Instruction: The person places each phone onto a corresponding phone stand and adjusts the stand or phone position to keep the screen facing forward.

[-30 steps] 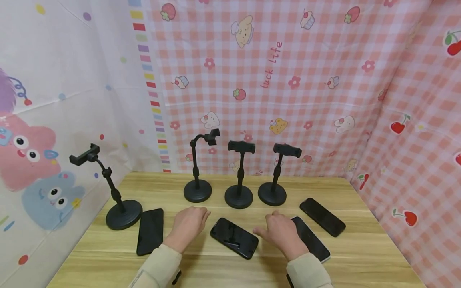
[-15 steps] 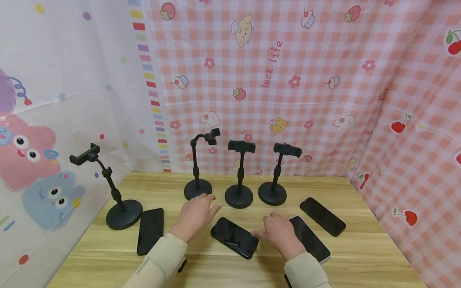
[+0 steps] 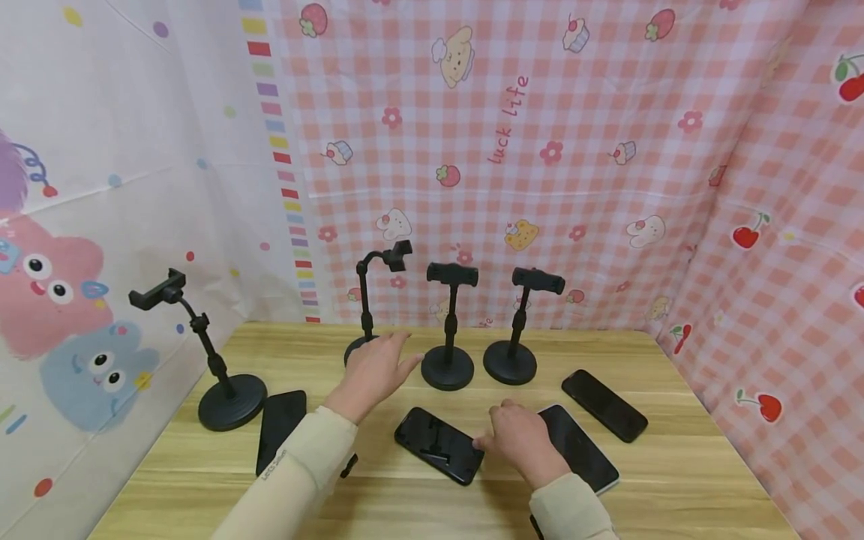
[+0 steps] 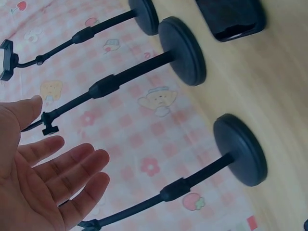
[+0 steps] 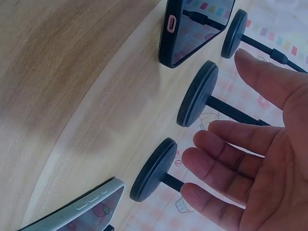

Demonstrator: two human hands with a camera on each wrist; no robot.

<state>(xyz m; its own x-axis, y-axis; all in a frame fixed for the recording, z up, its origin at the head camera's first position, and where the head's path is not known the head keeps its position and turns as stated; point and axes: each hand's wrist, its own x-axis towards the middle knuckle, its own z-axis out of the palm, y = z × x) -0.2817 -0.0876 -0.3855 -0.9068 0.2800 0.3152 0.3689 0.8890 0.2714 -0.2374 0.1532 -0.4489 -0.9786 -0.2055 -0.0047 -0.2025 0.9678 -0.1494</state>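
My left hand (image 3: pixel 375 373) reaches forward above the table, fingers loosely spread and holding nothing. In the head view it hides part of the base of a black phone stand (image 3: pixel 365 300); a second phone stand (image 3: pixel 450 322) stands just right of its thumb. My right hand (image 3: pixel 520 439) hovers with relaxed, empty fingers between a black phone (image 3: pixel 439 445) lying in the middle and a light-edged phone (image 3: pixel 580 450) partly hidden behind the hand. In the right wrist view, the palm (image 5: pixel 269 178) shows bare, apart from the stands.
A third stand (image 3: pixel 514 330) stands at the back right, and another stand (image 3: pixel 216 367) at the left. One phone (image 3: pixel 283 424) lies at the left, partly covered by the left sleeve; another phone (image 3: pixel 604 406) lies at the far right. Patterned cloth (image 3: pixel 607 225) hangs behind the table.
My left hand has moved forward and slightly right, toward the stand bases, and its fingers have spread. The right hand has shifted slightly left. Phones and stands have not moved.
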